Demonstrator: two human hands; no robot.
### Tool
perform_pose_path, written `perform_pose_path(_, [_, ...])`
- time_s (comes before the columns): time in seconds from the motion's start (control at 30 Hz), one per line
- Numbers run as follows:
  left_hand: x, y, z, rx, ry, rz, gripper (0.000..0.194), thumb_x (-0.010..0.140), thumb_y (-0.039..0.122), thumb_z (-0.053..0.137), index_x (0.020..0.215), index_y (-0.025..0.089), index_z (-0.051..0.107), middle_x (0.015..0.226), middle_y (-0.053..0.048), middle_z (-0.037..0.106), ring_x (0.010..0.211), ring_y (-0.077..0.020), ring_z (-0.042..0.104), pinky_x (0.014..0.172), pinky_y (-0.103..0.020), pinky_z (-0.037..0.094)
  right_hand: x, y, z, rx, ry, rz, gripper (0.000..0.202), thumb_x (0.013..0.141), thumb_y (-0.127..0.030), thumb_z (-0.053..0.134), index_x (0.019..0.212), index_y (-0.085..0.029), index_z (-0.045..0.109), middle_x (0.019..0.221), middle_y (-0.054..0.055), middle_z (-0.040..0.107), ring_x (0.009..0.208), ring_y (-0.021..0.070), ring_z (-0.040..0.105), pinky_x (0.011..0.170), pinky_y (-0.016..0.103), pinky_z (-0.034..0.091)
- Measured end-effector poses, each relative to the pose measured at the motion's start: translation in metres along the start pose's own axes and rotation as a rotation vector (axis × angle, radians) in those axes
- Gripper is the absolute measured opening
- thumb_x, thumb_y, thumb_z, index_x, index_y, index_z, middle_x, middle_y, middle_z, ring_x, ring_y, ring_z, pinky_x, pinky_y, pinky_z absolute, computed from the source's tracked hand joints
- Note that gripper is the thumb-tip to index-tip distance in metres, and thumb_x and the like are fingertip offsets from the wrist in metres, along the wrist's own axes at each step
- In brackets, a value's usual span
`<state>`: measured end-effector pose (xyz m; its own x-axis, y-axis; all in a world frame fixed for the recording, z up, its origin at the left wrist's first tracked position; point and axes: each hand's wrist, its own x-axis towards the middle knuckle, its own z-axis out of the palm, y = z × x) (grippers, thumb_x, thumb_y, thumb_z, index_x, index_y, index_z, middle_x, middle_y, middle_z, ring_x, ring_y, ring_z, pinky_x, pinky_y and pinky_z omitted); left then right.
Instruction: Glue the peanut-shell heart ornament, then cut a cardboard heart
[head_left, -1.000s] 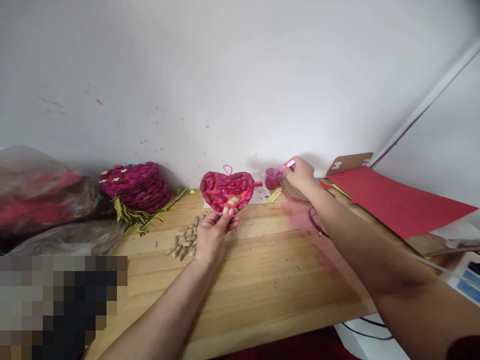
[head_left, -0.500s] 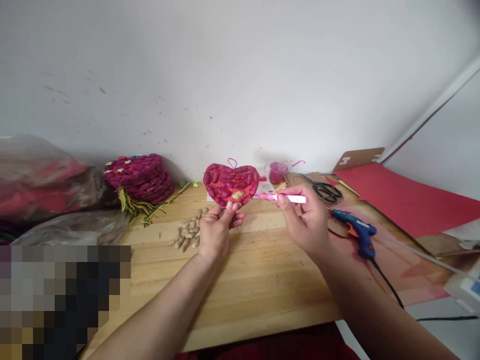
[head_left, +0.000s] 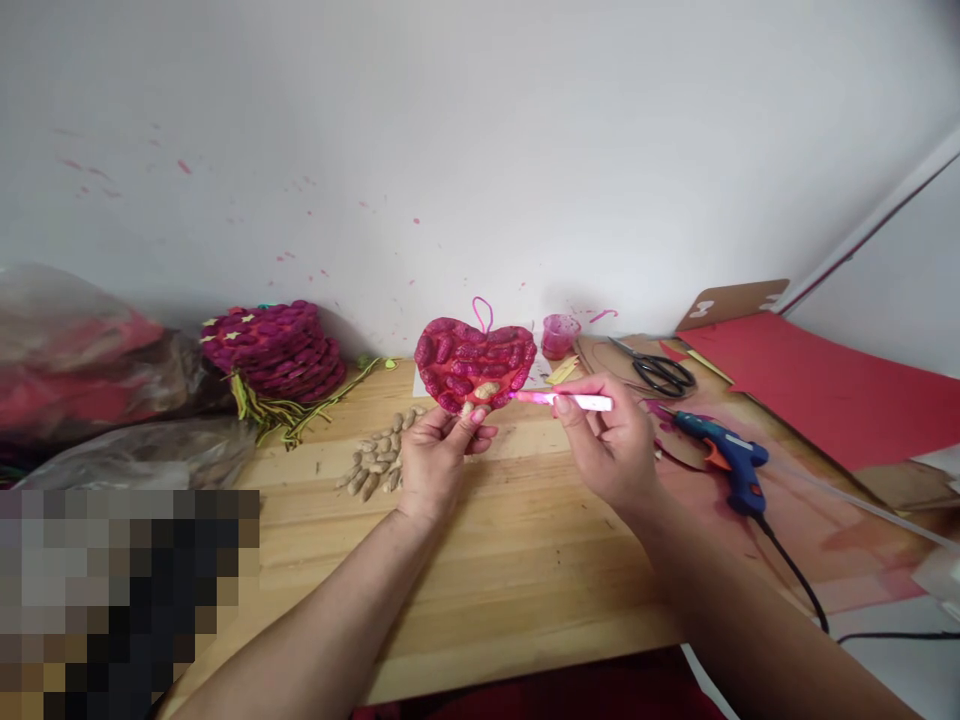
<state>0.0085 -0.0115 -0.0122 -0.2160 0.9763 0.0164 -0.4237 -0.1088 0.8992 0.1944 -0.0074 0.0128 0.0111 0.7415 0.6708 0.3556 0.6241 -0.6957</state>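
Note:
My left hand [head_left: 442,450] pinches the bottom of a red heart ornament [head_left: 478,362], holding it upright above the table. Magenta-painted peanuts cover its face, and a pink cord loop rises from its top. Low on the heart, one peanut [head_left: 487,390] is still bare tan. My right hand [head_left: 611,435] grips a paintbrush [head_left: 589,402] with a white handle and a pink-stained tip. That tip is at the heart's lower right edge; whether it touches is too small to tell. Unpainted peanuts [head_left: 375,460] lie in a loose pile behind my left hand.
A stack of magenta ornaments [head_left: 277,350] with yellow-green tassels stands left, beside plastic bags [head_left: 75,340]. A paint cup [head_left: 560,337] is at the wall. Black-handled scissors [head_left: 664,375], a blue glue gun [head_left: 727,460] with its cord, and red sheets [head_left: 840,390] lie on the right.
The heart has shifted slightly right and looks a little larger, its cord loop standing taller. The brush tip has come closer to its lower right edge. The view has shifted slightly.

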Motion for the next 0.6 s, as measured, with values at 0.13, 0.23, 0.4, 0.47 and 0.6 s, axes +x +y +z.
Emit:
perform_pose_path(0.13, [0.000,0.000,0.000,0.008,-0.003,-0.003,0.036,0.065,0.034,0.091,0.091,0.012,0.077,0.084,-0.008,0.078,0.064,-0.0139,0.072,0.056,-0.020,0.057,0.002,0.001,-0.001,-0.031,0.011,-0.001,0.007,0.094,-0.026,0.064,0.099,-0.021,0.063,0.084,0.002,0.066,0.074,0.0160,0.061,0.067,0.031,0.048])
perform_pose_path(0.23, [0.000,0.000,-0.001,0.003,0.000,-0.006,0.037,0.065,0.034,0.091,0.091,0.012,0.077,0.086,-0.008,0.078,0.064,-0.0135,0.072,0.055,-0.019,0.057,0.001,0.002,-0.002,-0.008,0.022,0.013,0.008,0.094,-0.027,0.063,0.101,-0.022,0.063,0.083,0.002,0.065,0.073,0.0161,0.062,0.067,0.032,0.048])
perform_pose_path(0.4, [0.002,0.000,-0.001,0.002,0.009,-0.022,0.037,0.065,0.035,0.091,0.091,0.012,0.077,0.090,-0.009,0.079,0.063,-0.0130,0.072,0.055,-0.019,0.057,-0.001,-0.001,-0.002,-0.020,0.008,-0.010,0.008,0.093,-0.024,0.064,0.100,-0.022,0.063,0.088,0.003,0.068,0.078,0.0174,0.064,0.072,0.033,0.050])
perform_pose_path(0.47, [0.002,0.000,-0.001,0.010,0.009,-0.015,0.037,0.065,0.035,0.090,0.092,0.013,0.077,0.089,-0.008,0.079,0.063,-0.0129,0.072,0.056,-0.019,0.057,-0.001,-0.006,0.000,-0.044,0.000,-0.047,0.008,0.092,-0.022,0.065,0.100,-0.021,0.064,0.089,0.003,0.068,0.078,0.0171,0.064,0.072,0.033,0.051])
perform_pose_path(0.6, [0.001,-0.001,-0.002,0.039,-0.005,0.020,0.035,0.067,0.036,0.090,0.090,0.012,0.077,0.081,-0.007,0.078,0.064,-0.0136,0.072,0.057,-0.020,0.057,-0.002,-0.016,0.005,-0.061,-0.038,-0.104,0.007,0.092,-0.019,0.063,0.099,-0.021,0.063,0.087,0.003,0.070,0.075,0.0158,0.065,0.070,0.031,0.051])
